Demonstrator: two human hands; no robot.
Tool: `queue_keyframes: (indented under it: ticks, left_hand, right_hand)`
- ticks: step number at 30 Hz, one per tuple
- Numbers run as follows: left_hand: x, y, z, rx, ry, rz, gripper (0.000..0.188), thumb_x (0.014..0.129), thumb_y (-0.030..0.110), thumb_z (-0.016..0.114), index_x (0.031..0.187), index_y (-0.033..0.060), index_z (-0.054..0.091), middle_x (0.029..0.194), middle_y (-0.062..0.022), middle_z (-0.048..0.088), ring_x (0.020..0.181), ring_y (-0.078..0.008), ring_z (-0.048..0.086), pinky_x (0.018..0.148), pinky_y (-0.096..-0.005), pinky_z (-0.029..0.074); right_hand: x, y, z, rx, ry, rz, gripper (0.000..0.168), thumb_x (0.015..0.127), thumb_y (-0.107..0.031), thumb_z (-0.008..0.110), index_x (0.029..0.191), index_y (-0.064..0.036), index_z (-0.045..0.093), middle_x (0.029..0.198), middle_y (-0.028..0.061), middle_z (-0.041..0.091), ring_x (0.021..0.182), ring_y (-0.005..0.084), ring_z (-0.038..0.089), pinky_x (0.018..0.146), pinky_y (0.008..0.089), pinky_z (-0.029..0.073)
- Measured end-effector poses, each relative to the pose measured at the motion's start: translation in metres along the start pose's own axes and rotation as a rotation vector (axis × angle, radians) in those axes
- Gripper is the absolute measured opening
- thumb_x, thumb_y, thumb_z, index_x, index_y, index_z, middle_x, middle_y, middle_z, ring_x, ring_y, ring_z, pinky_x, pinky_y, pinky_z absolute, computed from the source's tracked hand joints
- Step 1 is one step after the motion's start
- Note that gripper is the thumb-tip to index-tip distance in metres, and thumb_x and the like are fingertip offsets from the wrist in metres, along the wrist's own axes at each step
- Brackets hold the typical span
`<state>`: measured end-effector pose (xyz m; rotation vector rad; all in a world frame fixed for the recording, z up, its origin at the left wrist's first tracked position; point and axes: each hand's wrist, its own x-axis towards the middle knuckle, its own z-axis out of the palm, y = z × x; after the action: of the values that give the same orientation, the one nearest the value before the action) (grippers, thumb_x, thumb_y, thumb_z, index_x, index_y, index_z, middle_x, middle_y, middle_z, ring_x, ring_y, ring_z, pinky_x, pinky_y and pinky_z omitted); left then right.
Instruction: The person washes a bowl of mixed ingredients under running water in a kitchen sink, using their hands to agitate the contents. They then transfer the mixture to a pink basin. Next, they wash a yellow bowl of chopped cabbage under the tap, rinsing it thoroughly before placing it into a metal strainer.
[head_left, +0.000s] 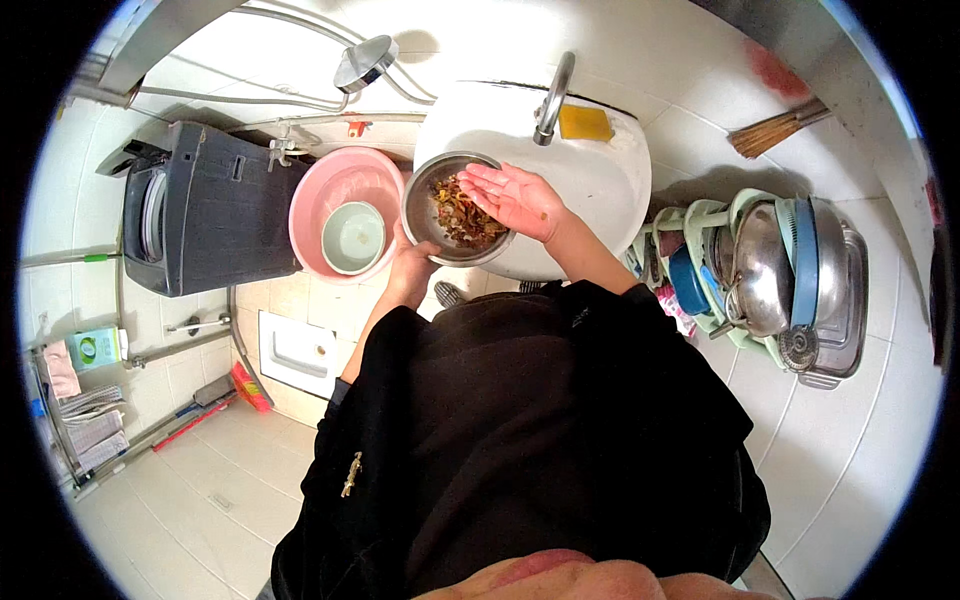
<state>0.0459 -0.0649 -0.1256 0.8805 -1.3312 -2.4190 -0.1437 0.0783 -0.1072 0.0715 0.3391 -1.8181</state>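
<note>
My left hand (412, 268) grips the near left rim of a round stainless steel bowl (420, 196), thumb over the edge. Inside lies a heap of wet brown and yellowish food scraps or chopped plant pieces (466, 217); their exact kind is unclear. Over the bowl's right side, my right hand (525, 201) is held palm up with its fingers stretched out, wet and holding nothing apart from a small bit stuck near the wrist. The bowl is above the left part of a white washbasin (592, 176), beneath and left of a curved chrome faucet (555, 97).
A yellow sponge (585, 123) rests on the basin ledge. Left of the bowl stands a pink tub (309, 217) holding a pale green basin (352, 238), beside a dark grey washing machine (225, 210). At right, a green rack (694, 225) holds metal pans. A squat toilet (300, 352) is set in the floor.
</note>
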Motion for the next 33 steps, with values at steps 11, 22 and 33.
queue_keyframes:
  ticks: [11, 22, 33]
  left_hand:
    - [-0.004, 0.012, -0.007, 0.057, 0.044, 0.067, 0.082, 0.076, -0.01, 0.047, 0.147, 0.0192, 0.019, 0.135, -0.0148, 0.043, 0.117, -0.0308, 0.053, 0.086, -0.0422, 0.054]
    - [-0.003, 0.003, 0.016, 0.041, -0.014, -0.037, 0.089, 0.075, -0.012, 0.046, 0.151, 0.0236, 0.015, 0.139, -0.0139, 0.04, 0.116, -0.032, 0.055, 0.085, -0.0466, 0.058]
    - [-0.011, 0.013, 0.008, 0.053, 0.034, -0.018, 0.08, 0.076, -0.008, 0.045, 0.147, 0.0167, 0.016, 0.137, -0.0177, 0.041, 0.116, -0.0345, 0.056, 0.091, -0.0487, 0.056]
  right_hand:
    - [0.018, -0.017, 0.006, 0.064, -0.311, 0.052, 0.028, 0.099, -0.02, 0.055, 0.114, 0.003, 0.062, 0.102, 0.0138, 0.065, 0.092, 0.0242, 0.064, 0.078, 0.0343, 0.054]
    - [0.046, 0.013, 0.018, -0.611, 0.069, -0.454, 0.029, 0.099, -0.025, 0.054, 0.11, 0.0, 0.064, 0.092, 0.0054, 0.064, 0.086, 0.0169, 0.06, 0.083, 0.0295, 0.049]
    - [0.035, -0.065, -0.045, 0.277, 0.269, -0.271, 0.038, 0.102, -0.034, 0.047, 0.107, 0.002, 0.06, 0.097, 0.0107, 0.064, 0.084, 0.0218, 0.06, 0.076, 0.0317, 0.054]
